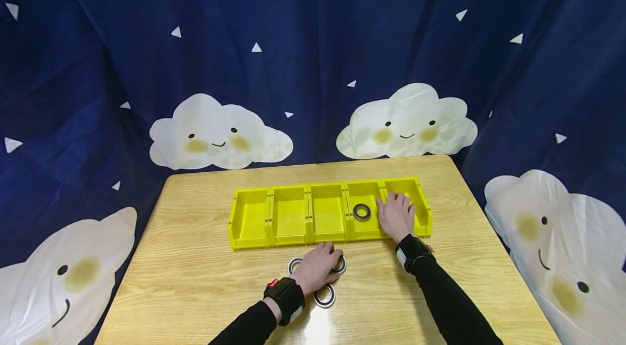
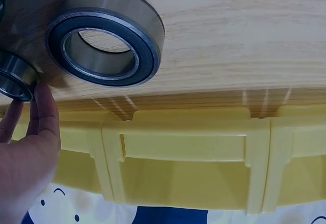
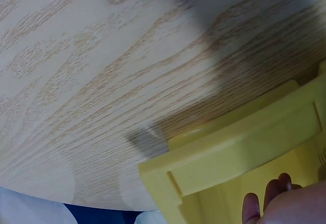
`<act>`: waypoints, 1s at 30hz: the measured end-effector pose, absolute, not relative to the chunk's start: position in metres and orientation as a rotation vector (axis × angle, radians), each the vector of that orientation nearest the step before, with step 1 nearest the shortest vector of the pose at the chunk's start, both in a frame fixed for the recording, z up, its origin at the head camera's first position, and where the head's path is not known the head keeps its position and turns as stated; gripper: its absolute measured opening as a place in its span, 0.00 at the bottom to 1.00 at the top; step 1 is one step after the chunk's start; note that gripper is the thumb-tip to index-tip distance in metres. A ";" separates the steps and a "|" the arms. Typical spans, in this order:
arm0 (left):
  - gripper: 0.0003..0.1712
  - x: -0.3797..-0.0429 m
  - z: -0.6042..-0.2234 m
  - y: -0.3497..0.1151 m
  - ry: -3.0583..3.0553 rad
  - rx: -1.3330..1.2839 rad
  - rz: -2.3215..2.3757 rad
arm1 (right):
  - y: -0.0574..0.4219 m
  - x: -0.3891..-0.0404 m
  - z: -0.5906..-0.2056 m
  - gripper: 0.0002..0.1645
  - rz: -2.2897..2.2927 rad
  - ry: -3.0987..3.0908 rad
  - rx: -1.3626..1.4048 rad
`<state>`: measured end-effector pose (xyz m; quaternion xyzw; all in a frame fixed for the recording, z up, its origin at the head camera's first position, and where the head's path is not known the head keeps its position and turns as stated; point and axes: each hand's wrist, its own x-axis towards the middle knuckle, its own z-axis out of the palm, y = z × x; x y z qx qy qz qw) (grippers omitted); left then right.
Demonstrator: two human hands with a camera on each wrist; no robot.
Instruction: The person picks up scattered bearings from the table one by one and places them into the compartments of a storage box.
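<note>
My left hand [image 1: 315, 270] pinches a ring-shaped ball bearing [image 1: 339, 264] on the table, thumb on the near side and fingers on the far side. In the left wrist view, fingertips [image 2: 45, 99] press against that bearing's steel rim. Another bearing [image 1: 294, 265] is partly covered by this hand, and one more [image 1: 325, 296] lies just in front of it. My right hand [image 1: 397, 215] reaches into the rightmost yellow bin [image 1: 424, 214], fingers loosely bent with no bearing showing among them. A dark-faced bearing [image 1: 362, 212] lies in the adjacent bin [image 1: 364, 233].
The yellow bins [image 1: 288, 215] stand side by side in a row across the wooden table [image 1: 195, 274]. Behind the table's far edge hangs a dark blue curtain [image 1: 313, 62] with clouds and white triangles.
</note>
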<state>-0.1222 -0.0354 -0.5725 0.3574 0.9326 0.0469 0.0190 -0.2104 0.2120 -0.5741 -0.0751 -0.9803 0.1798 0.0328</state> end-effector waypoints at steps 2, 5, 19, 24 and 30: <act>0.22 -0.123 -0.572 -0.036 2.890 1.109 0.150 | 0.212 -0.211 -0.574 0.32 0.545 -3.017 -0.232; 0.21 -0.123 -0.573 -0.036 2.896 1.115 0.179 | 0.212 -0.211 -0.574 0.30 0.534 -3.015 -0.234; 0.26 -0.136 -0.561 -0.045 2.981 1.143 0.411 | 0.211 -0.210 -0.573 0.27 0.572 -2.998 -0.228; 0.29 -0.146 -0.549 -0.048 2.984 1.082 0.434 | 0.218 -0.207 -0.571 0.34 0.560 -2.979 -0.155; 0.30 -0.159 -0.539 -0.050 3.027 1.063 0.440 | 0.246 -0.205 -0.565 0.32 0.566 -2.797 -0.154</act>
